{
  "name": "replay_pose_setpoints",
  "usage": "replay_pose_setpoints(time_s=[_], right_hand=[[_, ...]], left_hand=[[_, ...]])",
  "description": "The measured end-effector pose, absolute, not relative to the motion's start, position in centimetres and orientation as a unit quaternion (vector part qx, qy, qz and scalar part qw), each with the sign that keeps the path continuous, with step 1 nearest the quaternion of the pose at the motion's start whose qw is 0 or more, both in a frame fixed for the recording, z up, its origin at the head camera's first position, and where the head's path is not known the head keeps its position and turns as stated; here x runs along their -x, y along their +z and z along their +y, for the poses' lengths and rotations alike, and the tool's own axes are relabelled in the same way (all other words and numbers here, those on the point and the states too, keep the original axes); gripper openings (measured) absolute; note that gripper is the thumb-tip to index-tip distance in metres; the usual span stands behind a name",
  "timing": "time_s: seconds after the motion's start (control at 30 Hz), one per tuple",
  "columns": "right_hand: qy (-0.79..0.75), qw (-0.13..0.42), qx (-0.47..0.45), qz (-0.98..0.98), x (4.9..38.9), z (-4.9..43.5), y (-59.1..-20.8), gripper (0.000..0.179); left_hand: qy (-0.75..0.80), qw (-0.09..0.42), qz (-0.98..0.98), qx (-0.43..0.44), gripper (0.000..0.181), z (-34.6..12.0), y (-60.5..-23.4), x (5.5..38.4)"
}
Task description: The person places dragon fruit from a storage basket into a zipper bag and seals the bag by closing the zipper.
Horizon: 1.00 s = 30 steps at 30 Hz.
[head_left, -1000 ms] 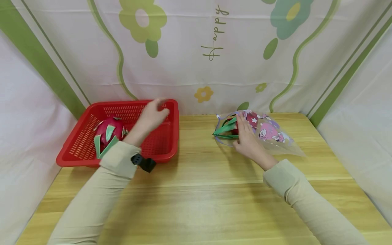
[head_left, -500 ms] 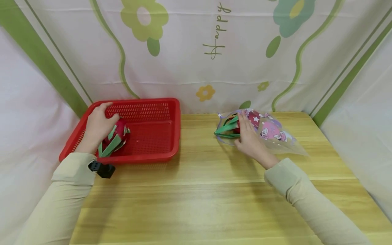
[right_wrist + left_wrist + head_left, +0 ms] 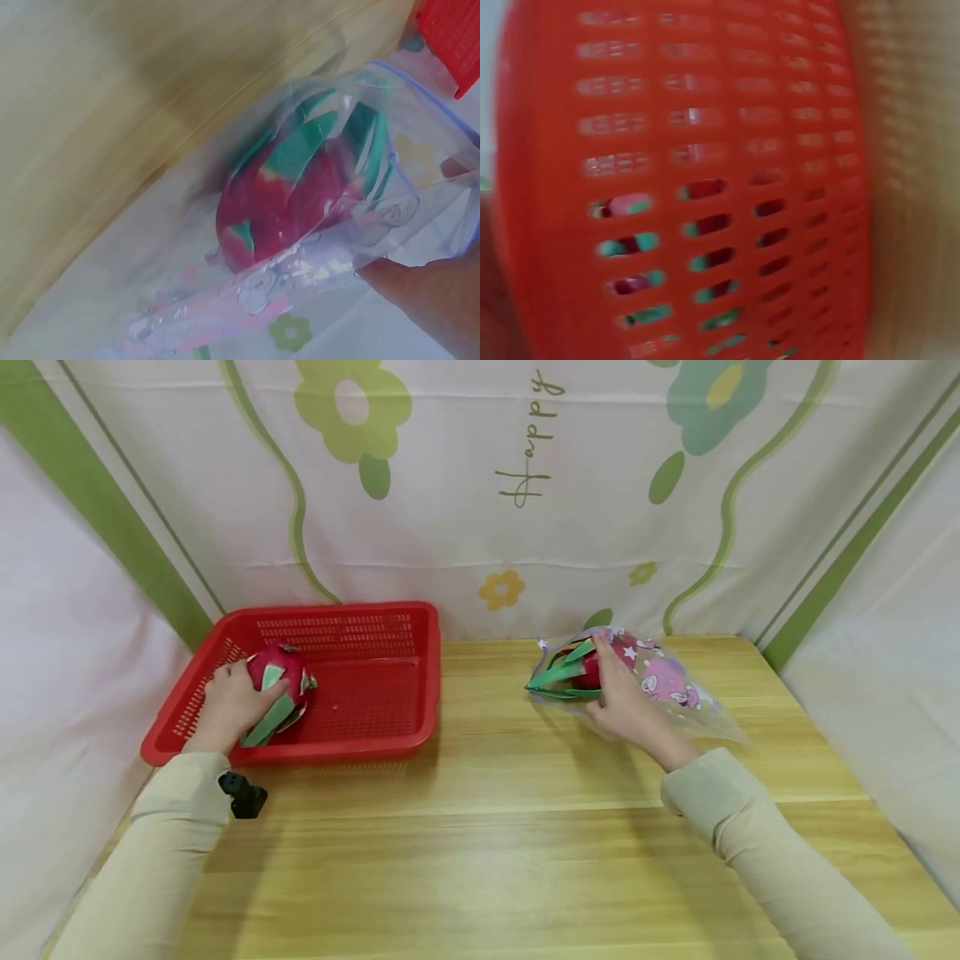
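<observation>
Leftward, one fruit (image 3: 293, 673) sits in the red basket (image 3: 433, 672), left hand (image 3: 234, 700) curled round its left side. Well apart, right hand (image 3: 628, 703) pinches the clear bag (image 3: 669, 683), second fruit (image 3: 279, 201) inside. Wooden table (image 3: 480, 860) beneath; flowered cloth (image 3: 435, 502) behind.

We've got our left arm (image 3: 135, 885) and right arm (image 3: 795, 877) stretched out front, pretty wide apart. Our left hand (image 3: 232, 706) is in a curled grip, fingers (image 3: 221, 678) bent over, thumb poking out to the right. Our right hand (image 3: 633, 710) angles inward, fingers fairly straight and aimed forward-left, thumb sitting apart from them.
</observation>
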State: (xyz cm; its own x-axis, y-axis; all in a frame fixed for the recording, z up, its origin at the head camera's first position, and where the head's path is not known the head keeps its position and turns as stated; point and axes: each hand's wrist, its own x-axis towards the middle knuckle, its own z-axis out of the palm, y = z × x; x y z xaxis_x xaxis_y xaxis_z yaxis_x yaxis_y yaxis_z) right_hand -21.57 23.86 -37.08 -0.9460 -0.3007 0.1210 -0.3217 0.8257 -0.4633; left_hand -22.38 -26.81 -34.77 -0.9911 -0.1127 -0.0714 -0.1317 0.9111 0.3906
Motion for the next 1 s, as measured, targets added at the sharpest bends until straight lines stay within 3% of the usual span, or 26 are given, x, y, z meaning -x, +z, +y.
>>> replay_pose_setpoints(time_s=[0.5, 1.0], right_hand=[[0.258, 0.024, -0.157, -0.953, 21.9, 25.5, -36.6, 0.097], [0.264, 0.008, -0.147, -0.953, 22.0, 26.7, -36.3, 0.099]], left_hand=[[0.243, 0.045, 0.961, 0.127, 0.093, -26.3, -36.6, 22.2], [0.284, 0.073, 0.948, 0.126, 0.098, -27.2, -37.1, 23.1]])
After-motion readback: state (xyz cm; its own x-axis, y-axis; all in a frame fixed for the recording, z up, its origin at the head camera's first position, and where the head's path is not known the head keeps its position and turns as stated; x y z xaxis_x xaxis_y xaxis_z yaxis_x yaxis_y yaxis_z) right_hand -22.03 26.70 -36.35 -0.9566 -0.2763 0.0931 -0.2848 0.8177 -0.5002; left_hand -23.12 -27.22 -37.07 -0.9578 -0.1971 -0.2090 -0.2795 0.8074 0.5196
